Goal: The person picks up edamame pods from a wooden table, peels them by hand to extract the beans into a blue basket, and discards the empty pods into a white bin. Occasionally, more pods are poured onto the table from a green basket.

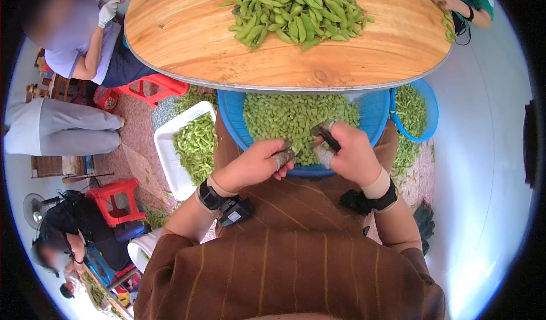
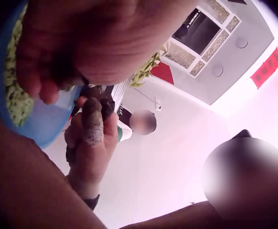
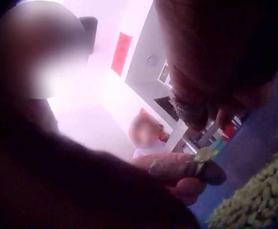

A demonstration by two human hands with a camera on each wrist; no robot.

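Note:
Over a blue basin (image 1: 230,115) of shelled green beans (image 1: 290,118), my two hands face each other a little apart. My left hand (image 1: 261,163), with grey wrapping on a finger, pinches a green bean pod (image 3: 207,154) at its fingertips. To its right is my right hand (image 1: 355,155), grey wrapping on the thumb and dark covering on the curled fingers. The right thumb (image 1: 323,155) stands apart from the forefinger; I cannot tell whether something dark is held between them. In the left wrist view the right hand is partly hidden behind the left.
A wooden tabletop (image 1: 199,52) bearing a heap of bean pods (image 1: 301,13) overhangs the basin's far side. A white basket (image 1: 170,149) of pods stands left, a blue tub (image 1: 432,112) right. Red stools (image 1: 116,200) and several people are around; one hand (image 1: 446,1) is across the table.

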